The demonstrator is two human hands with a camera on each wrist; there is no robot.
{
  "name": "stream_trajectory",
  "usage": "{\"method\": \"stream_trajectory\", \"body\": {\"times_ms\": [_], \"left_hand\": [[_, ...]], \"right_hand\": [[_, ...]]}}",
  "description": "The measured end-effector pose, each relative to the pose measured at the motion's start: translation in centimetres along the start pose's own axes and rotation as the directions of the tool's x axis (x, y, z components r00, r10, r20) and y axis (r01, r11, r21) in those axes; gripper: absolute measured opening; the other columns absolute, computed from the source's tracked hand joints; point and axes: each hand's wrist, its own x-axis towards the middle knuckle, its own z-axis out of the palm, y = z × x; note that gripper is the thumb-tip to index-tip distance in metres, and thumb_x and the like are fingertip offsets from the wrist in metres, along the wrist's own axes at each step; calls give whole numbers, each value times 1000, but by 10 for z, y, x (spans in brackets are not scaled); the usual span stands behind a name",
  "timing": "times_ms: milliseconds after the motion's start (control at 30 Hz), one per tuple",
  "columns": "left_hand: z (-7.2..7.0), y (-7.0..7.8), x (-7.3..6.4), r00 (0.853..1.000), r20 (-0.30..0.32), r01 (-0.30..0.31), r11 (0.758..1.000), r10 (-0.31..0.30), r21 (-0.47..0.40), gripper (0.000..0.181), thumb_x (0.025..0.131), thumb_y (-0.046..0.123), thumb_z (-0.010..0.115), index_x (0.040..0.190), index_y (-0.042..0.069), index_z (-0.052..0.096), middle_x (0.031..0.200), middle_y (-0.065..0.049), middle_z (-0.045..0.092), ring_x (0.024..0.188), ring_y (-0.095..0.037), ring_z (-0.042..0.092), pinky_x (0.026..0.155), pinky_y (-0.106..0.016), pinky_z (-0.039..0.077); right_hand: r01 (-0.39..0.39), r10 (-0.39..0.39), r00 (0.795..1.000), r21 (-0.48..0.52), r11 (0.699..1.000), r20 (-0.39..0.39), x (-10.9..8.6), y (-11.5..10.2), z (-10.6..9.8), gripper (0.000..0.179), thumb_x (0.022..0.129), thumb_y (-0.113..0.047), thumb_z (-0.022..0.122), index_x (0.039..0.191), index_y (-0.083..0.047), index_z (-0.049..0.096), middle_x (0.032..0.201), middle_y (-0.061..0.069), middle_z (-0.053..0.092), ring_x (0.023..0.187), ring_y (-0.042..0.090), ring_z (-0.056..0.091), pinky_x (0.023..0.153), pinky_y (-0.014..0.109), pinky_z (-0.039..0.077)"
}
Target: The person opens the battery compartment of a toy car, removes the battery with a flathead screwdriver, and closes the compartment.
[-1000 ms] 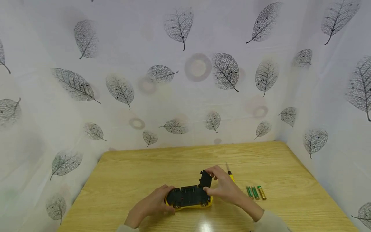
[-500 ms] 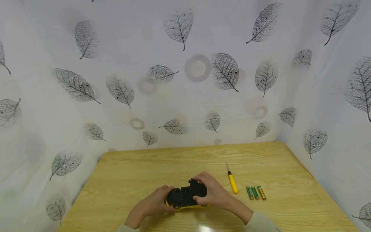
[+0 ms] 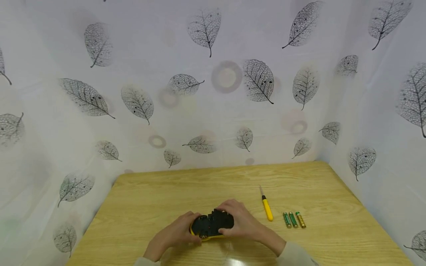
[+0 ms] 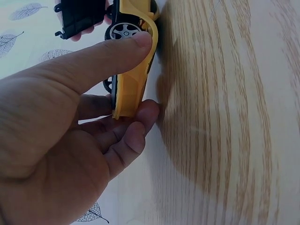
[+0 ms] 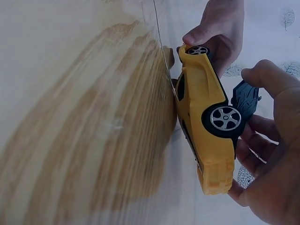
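Note:
A yellow toy car (image 5: 201,96) lies upside down on the table, its black underside (image 3: 208,225) facing up. My left hand (image 3: 178,231) grips one end of it, thumb beside a silver-spoked wheel (image 4: 125,31) and fingers curled at the bumper. Over the other half of the underside, my right hand (image 3: 241,223) holds a black battery cover (image 5: 245,99) between thumb and fingers. In the left wrist view the cover (image 4: 82,18) stands off the car's underside at a tilt, with clips along its edge. The right hand hides the car's far end in the head view.
To the right of the hands lies a yellow-handled screwdriver (image 3: 267,210), its tip pointing away. Three batteries, a green one (image 3: 287,220), another green one (image 3: 293,220) and a gold one (image 3: 301,220), lie beside it. A leaf-print cloth (image 3: 213,111) encloses the wooden table (image 3: 159,188).
My right hand has moved left with the cover, bringing it from upright beside the car to low over the underside. The screwdriver handle has come into sight. My left hand keeps its grip.

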Motion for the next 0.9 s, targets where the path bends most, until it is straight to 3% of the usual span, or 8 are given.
{"method": "stream_trajectory", "body": {"times_ms": [133, 367, 500, 800, 900], "left_hand": [[0, -1, 0, 1000, 6, -4, 1000, 4, -7, 77, 80, 36, 90, 141, 2, 58, 115, 1, 58, 106, -16, 57, 93, -40, 50], [1, -13, 2, 997, 10, -76, 997, 76, -32, 80, 84, 46, 85, 142, -1, 56, 115, -3, 59, 103, -16, 57, 88, -41, 51], [1, -13, 2, 997, 11, -70, 996, 71, -47, 84, 83, 48, 86, 143, -1, 55, 117, -4, 59, 105, -18, 58, 90, -44, 51], [10, -32, 9, 995, -3, -95, 995, 95, -13, 85, 84, 53, 83, 145, 1, 54, 117, -3, 59, 104, -15, 57, 88, -38, 52], [6, -23, 7, 996, 3, -85, 996, 85, -22, 81, 83, 47, 85, 143, 1, 56, 115, -3, 59, 102, -15, 57, 88, -38, 52]], "right_hand": [[-20, 19, 999, 32, 999, 33, 1, 2, 1, 55, 83, -32, 84, 132, -14, 67, 127, -3, 63, 117, 17, 52, 98, 49, 42], [-37, 35, 998, 52, 998, 51, 3, 3, 1, 55, 82, -31, 84, 132, -16, 67, 127, -4, 63, 118, 16, 51, 99, 48, 42], [-43, 40, 997, 52, 998, 59, 3, 4, 2, 54, 83, -31, 84, 132, -16, 67, 127, -5, 63, 118, 16, 50, 98, 46, 43], [-69, 63, 995, 82, 994, 75, 3, 5, 3, 55, 83, -32, 83, 132, -15, 67, 127, -3, 61, 117, 16, 50, 98, 43, 45], [-70, 64, 995, 79, 994, 78, 3, 6, 4, 55, 83, -31, 84, 132, -15, 67, 126, -4, 61, 117, 15, 49, 98, 41, 45]]}}
